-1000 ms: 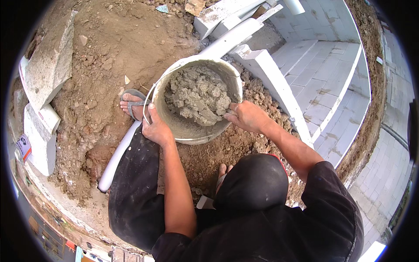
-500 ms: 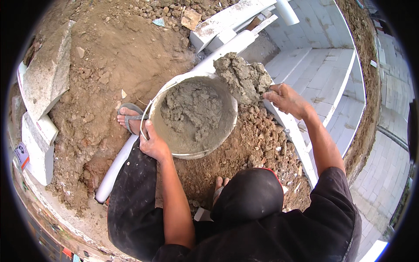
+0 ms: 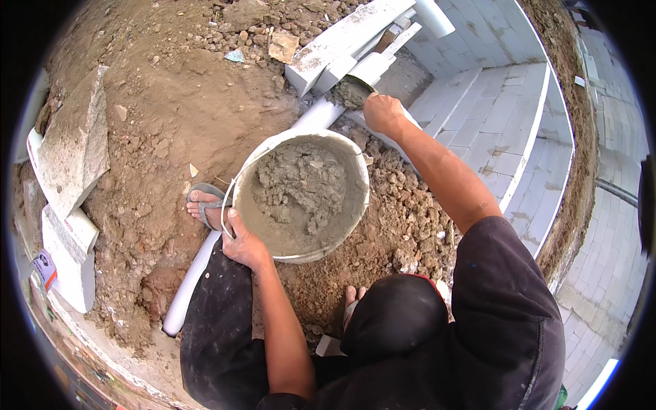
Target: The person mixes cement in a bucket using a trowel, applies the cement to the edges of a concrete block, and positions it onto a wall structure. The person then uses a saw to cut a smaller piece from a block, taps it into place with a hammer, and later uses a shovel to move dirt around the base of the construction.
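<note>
My left hand (image 3: pixel 244 242) is closed on the near-left rim of a round, pale bucket (image 3: pixel 301 257), beside its thin handle. Wet grey mortar (image 3: pixel 301 184) lies lumpy inside the bucket. Beyond the bucket's far right side, my right hand (image 3: pixel 385 113) is wrapped around the handle of a trowel (image 3: pixel 365 84), which is mostly hidden by my fingers. Some mortar (image 3: pixel 347 94) sits on the tilted blade, just over the white pipe (image 3: pixel 318 116) and close to the ends of the white blocks (image 3: pixel 335 72).
A low wall of pale blocks (image 3: pixel 478 109) stands to the right, with rubble soil (image 3: pixel 403 212) between it and the bucket. My sandalled foot (image 3: pixel 205 203) is left of the bucket. Broken concrete slabs (image 3: pixel 72 150) lie at far left. The pipe emerges again near my left leg.
My right hand has carried the trowel away from me and leftward, from beside the bucket's right rim to the block ends. Less mortar shows on the blade. My left hand keeps its grip.
</note>
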### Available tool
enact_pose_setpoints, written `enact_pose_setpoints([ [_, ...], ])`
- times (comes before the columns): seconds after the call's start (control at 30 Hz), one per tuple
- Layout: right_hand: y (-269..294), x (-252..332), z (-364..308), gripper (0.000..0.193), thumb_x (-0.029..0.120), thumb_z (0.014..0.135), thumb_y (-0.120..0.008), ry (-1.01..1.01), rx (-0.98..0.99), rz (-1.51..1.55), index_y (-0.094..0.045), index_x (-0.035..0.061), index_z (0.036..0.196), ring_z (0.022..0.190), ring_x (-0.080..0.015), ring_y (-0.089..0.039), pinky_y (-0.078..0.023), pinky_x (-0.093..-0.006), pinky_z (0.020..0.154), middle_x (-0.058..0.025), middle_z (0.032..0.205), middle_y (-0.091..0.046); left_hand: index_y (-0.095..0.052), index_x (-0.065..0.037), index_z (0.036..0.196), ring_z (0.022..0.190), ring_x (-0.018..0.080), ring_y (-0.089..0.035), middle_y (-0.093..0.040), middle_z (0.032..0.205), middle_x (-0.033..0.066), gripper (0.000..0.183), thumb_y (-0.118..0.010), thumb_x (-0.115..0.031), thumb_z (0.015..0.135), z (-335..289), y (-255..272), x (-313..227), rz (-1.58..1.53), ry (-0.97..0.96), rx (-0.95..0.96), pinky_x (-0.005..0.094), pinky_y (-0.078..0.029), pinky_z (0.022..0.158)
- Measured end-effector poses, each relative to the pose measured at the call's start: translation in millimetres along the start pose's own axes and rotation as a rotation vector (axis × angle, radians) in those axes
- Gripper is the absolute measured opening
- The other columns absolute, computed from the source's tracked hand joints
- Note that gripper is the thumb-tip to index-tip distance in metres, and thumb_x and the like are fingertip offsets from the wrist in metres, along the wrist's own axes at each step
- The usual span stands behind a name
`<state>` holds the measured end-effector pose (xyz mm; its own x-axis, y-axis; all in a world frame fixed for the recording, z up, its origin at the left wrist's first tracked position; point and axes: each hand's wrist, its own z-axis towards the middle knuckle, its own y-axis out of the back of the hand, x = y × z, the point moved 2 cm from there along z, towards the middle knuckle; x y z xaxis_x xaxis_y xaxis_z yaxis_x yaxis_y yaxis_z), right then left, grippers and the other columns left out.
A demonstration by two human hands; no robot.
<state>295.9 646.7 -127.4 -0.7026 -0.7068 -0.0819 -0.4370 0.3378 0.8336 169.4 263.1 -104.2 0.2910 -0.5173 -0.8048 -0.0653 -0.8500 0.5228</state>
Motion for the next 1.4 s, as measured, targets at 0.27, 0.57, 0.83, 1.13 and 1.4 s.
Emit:
enact_pose_setpoints([
  [0.27,23.7,-25.5,-48.6,0.019,0.007,0.081,-0.061,-0.020,-0.058,-0.031,-0.074,-0.0019,0.091,0.092,-0.0376,-0.075,-0.060,-0.0447,0.078,-0.0238,0.098,-0.075,-0.072,0.010,0.110,0.084,0.0301,-0.068,-0.074,0.097,0.0217,0.060,-0.068,-0.048,0.094,-0.2,-0.7,0.4,0.017,0.019,0.007,0.0422,-0.055,0.078],
  [0.57,103.8,-77.4,-73.9,0.026,0.017,0.088,-0.056,-0.116,0.209,0.330,-0.071,-0.0020,0.098,0.084,-0.0378,-0.074,-0.058,-0.0478,0.075,-0.0202,0.091,-0.075,-0.072,0.013,0.106,0.079,0.0321,-0.068,-0.073,0.093,0.0243,0.062,-0.067,-0.049,0.095,-1.1,-1.2,-4.1,0.030,-0.019,-0.009,0.0444,-0.055,0.075],
  [0.83,47.9,-78.9,-32.6,0.039,0.025,0.088,-0.056,-0.458,-0.118,0.761,-0.070,-0.0083,0.101,0.091,-0.0402,-0.071,-0.055,-0.0449,0.079,-0.0245,0.097,-0.073,-0.072,0.013,0.104,0.084,0.0319,-0.069,-0.073,0.098,0.0243,0.064,-0.069,-0.050,0.094,-1.6,-3.9,2.2,-0.049,0.019,0.030,0.0435,-0.056,0.077],
  [1.13,80.8,-110.5,66.0,0.013,0.012,0.083,-0.067,-0.197,0.622,0.342,-0.061,0.0025,0.075,0.053,-0.0198,-0.060,-0.049,-0.0380,0.046,-0.0095,0.069,-0.062,-0.072,0.016,0.099,0.081,0.0353,-0.070,-0.073,0.093,0.0269,0.071,-0.068,-0.055,0.092,12.5,3.1,12.7,0.081,-0.067,-0.066,0.0462,-0.057,0.076],
  [1.4,37.5,-52.7,42.0,0.013,0.009,0.079,-0.064,-0.118,0.555,0.455,-0.069,-0.0020,0.084,0.061,-0.0234,-0.066,-0.055,-0.0426,0.054,-0.0152,0.075,-0.067,-0.071,0.015,0.101,0.085,0.0351,-0.069,-0.072,0.095,0.0266,0.073,-0.065,-0.058,0.094,2.4,5.3,-6.4,0.107,-0.017,-0.022,0.0473,-0.055,0.078],
])
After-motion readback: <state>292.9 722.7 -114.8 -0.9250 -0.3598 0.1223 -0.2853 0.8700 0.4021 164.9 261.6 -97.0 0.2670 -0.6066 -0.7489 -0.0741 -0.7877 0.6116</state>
